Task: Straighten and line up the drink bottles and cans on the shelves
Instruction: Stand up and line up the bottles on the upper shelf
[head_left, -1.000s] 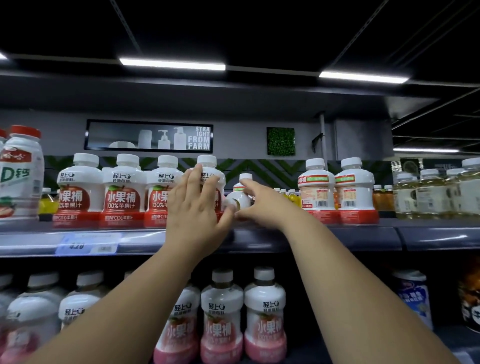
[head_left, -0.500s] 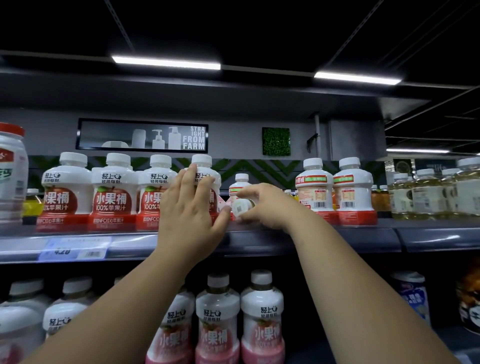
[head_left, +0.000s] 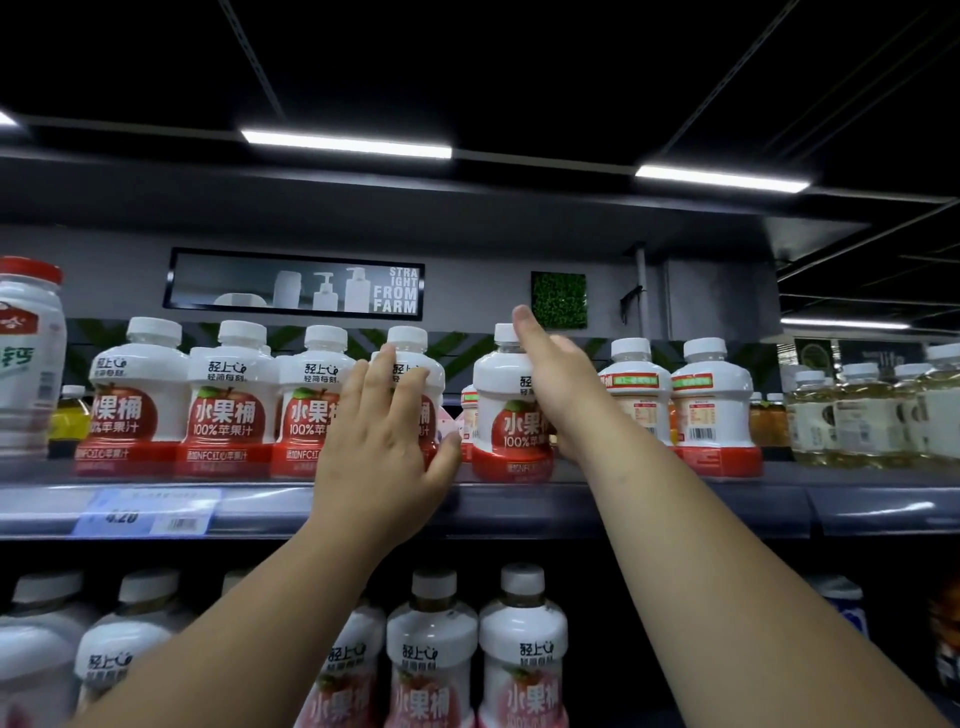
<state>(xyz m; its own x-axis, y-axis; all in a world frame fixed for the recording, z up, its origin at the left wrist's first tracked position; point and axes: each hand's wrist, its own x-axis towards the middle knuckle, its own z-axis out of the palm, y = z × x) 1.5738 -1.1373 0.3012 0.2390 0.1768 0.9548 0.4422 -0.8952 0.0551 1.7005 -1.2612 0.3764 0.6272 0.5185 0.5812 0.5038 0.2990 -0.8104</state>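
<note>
Though tipped moments ago, the apple juice bottle (head_left: 506, 415) is now stood upright, clasped by the right hand (head_left: 558, 387), its neighbour (head_left: 413, 358) braced by the flat-fingered left hand (head_left: 387, 447); closing up remains.

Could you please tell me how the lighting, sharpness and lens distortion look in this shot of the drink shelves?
Head view: two ceiling strip lights glare against a black ceiling, and the lower-shelf bottles sit dimmer. Head view: the price tag is smeared unreadable, while the apple juice bottle at the right hand reads fairly sharp. Head view: the wide lens makes both forearms loom large.
</note>
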